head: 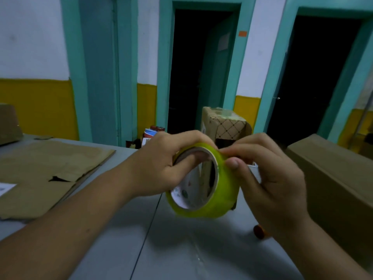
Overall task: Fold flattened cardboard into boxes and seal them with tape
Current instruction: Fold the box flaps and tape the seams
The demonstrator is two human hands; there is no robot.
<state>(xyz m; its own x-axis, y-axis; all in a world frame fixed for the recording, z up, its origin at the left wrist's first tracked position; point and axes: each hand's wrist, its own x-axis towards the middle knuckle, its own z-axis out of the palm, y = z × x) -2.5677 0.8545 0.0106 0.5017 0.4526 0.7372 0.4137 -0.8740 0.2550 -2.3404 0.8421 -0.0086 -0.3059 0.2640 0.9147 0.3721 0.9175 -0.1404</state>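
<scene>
Yellow-green tape roll (226, 197) held tilted mid-air, flattened brown cardboard (50, 172) lying at left, brown box (339, 178) at right

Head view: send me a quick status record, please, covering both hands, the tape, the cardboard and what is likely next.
left hand: grips the tape roll, fingers through its core
right hand: pinches the roll's outer rim, probably hunting for the tape end
tape roll: yellow-green, held above the table
flattened cardboard: lies on the table at left, untouched
cardboard box: assembled, at right; whether it is sealed cannot be told
next: likely peel a strip free
</scene>
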